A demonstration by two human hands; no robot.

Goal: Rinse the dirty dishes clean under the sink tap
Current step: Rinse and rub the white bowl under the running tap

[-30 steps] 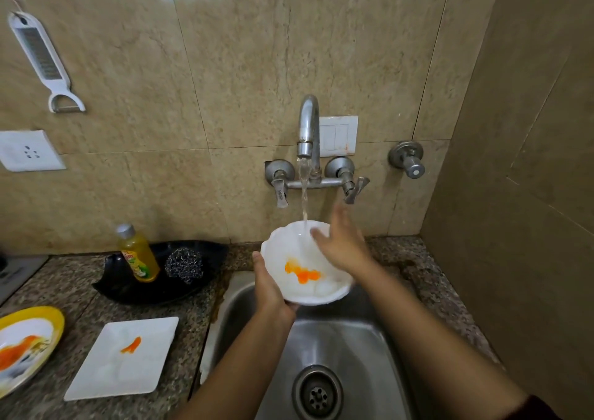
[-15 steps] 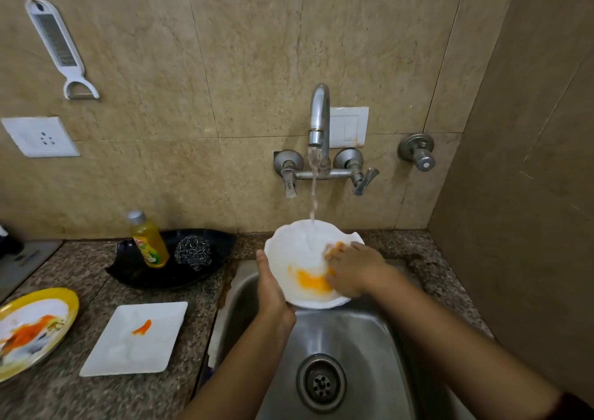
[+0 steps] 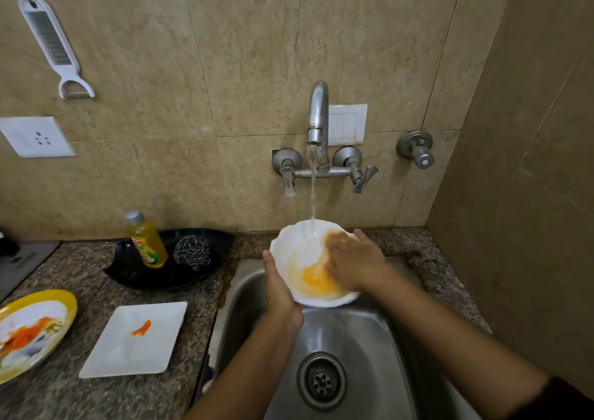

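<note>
Change: Within a second the right hand point(image 3: 353, 262) has dropped from the far rim into the bowl point(image 3: 299, 249), and the small orange blob there has spread into a yellow wash across the bottom.
Right fingers: Pressed to the bowl's inner wall on its right side, blurred at the tips, grasping nothing that shows.
Left fingers: The left hand point(image 3: 279, 287) grips the bowl's left rim, thumb over the edge; the fingers beneath are hidden.
Bowl: Held above the back edge of the sink point(image 3: 363, 339), tipped a little toward the person.
Water: A thin stream point(image 3: 312, 191) from the tap point(image 3: 318, 114) lands at the bowl's far side.
Key relation: The yellow residue lies just left of and below the right fingers, nearer the person than the stream. Clearing it likely means sweeping those fingers toward the left hand, or tilting the bowl so water runs over the stain.
Counter: Left of the sink wait a square plate point(image 3: 135, 349) and, at the counter's left edge, a yellow-rimmed round plate point(image 3: 69, 307), both orange-smeared.
</note>
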